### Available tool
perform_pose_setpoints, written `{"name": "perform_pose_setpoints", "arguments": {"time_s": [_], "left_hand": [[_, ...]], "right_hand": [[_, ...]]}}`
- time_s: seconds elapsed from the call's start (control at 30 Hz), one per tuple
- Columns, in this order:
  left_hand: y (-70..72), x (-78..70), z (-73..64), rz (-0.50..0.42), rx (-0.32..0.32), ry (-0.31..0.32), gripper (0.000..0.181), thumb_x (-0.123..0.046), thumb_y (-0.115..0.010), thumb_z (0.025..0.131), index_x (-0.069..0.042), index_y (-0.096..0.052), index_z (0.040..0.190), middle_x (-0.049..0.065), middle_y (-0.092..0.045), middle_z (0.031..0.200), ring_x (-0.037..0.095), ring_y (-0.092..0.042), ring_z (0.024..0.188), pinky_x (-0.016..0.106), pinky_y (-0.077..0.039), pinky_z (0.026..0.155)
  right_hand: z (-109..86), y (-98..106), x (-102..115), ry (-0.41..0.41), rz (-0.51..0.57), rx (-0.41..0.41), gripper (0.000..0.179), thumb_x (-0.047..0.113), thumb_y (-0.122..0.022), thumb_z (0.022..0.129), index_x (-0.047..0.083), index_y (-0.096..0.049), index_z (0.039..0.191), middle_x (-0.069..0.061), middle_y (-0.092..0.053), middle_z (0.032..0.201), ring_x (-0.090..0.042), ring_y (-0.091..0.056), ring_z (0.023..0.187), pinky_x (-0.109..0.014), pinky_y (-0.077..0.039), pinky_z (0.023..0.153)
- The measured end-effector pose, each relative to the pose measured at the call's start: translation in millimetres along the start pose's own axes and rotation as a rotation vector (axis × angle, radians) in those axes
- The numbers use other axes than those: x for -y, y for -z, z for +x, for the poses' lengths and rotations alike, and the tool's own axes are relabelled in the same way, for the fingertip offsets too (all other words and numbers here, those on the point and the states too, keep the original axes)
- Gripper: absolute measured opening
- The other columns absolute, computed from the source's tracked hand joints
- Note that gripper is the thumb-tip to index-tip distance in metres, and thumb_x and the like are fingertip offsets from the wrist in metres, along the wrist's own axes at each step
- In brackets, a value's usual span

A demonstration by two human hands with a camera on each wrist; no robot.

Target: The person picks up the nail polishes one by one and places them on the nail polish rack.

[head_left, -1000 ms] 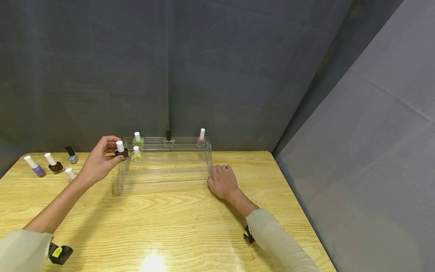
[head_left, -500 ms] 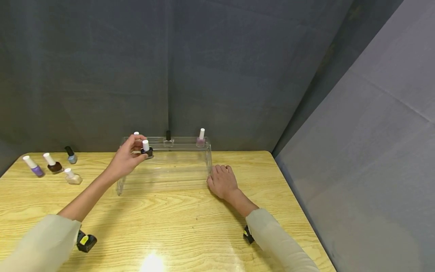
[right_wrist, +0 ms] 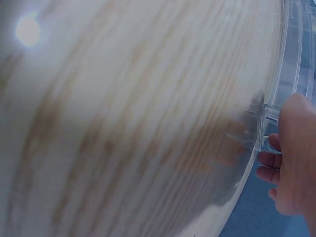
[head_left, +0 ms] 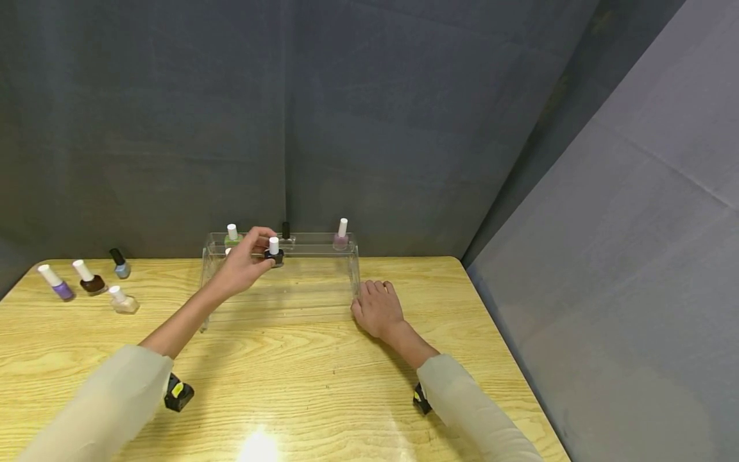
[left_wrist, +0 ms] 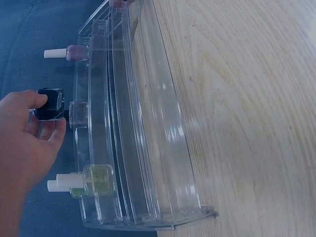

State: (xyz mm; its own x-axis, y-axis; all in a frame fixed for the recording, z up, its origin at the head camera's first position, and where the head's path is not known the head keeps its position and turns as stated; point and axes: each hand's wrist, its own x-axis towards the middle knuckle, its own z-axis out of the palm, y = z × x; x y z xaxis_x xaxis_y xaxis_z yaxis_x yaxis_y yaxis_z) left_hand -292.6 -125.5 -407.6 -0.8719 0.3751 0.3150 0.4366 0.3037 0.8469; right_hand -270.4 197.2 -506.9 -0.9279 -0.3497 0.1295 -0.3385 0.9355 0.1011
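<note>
My left hand [head_left: 245, 264] pinches a black nail polish bottle [head_left: 274, 258] with a white cap, holding it upright over the upper tiers of a clear stepped display rack [left_wrist: 133, 123]. The back tier of the rack carries a green polish [head_left: 231, 239], a clear one with a black cap [head_left: 286, 230] and a mauve one [head_left: 341, 241]. A yellow-green polish [left_wrist: 98, 179] stands one step lower, mostly hidden behind the left hand in the head view. My right hand [head_left: 378, 310] grips the rack's right end, fingers curled at its side edge.
At the table's left lie a purple polish [head_left: 63, 291], a dark brown one [head_left: 94, 285], a light blue one [head_left: 122, 270] and a beige one [head_left: 124, 304]. A dark curtain [head_left: 369, 128] hangs behind the wooden table [head_left: 288, 385]; a grey cloth [head_left: 635, 224] hangs at right.
My left hand has carried the black nail polish rightward, from the rack's left end to near its middle, passing the green and yellow-green bottles. The right hand has stayed put.
</note>
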Motion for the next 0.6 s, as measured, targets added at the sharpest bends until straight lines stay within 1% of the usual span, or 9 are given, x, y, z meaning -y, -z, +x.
{"name": "perform_pose_setpoints", "arguments": {"time_s": [0.17,0.33,0.47,0.6], "left_hand": [[-6.5,4.7,6.3,0.004,-0.005,-0.004,0.045,0.013,-0.058,0.093,0.003,-0.041,0.134,0.028,-0.055,0.121,0.041,-0.058,0.111,0.045,-0.051,0.089],[-10.0,12.2,9.9,0.006,-0.018,-0.001,0.045,0.013,-0.058,0.093,0.003,-0.041,0.133,0.028,-0.055,0.121,0.041,-0.058,0.112,0.049,-0.051,0.09],[-11.9,19.0,12.8,0.01,-0.028,0.013,0.045,0.012,-0.058,0.093,0.002,-0.041,0.134,0.029,-0.055,0.122,0.042,-0.057,0.113,0.052,-0.05,0.092],[-14.1,24.0,15.8,0.008,-0.041,0.033,0.044,0.012,-0.058,0.094,0.0,-0.042,0.133,0.027,-0.055,0.121,0.041,-0.057,0.113,0.052,-0.049,0.093]], "right_hand": [[-0.8,2,1,-0.008,-0.001,0.016,0.033,0.035,-0.027,0.107,0.01,-0.048,0.1,-0.006,-0.048,0.099,-0.029,-0.049,0.103,-0.049,-0.031,0.103],[-1.5,3,2,-0.013,-0.015,0.023,0.032,0.034,-0.029,0.107,0.01,-0.049,0.102,-0.006,-0.049,0.101,-0.029,-0.05,0.105,-0.049,-0.031,0.104],[-0.9,1,1,-0.01,-0.013,0.006,0.03,0.034,-0.032,0.107,0.01,-0.049,0.101,-0.006,-0.049,0.1,-0.029,-0.049,0.104,-0.049,-0.031,0.103],[-0.2,0,1,-0.009,-0.009,0.002,0.029,0.033,-0.032,0.107,0.01,-0.049,0.1,-0.006,-0.048,0.099,-0.029,-0.049,0.102,-0.049,-0.031,0.103]]}}
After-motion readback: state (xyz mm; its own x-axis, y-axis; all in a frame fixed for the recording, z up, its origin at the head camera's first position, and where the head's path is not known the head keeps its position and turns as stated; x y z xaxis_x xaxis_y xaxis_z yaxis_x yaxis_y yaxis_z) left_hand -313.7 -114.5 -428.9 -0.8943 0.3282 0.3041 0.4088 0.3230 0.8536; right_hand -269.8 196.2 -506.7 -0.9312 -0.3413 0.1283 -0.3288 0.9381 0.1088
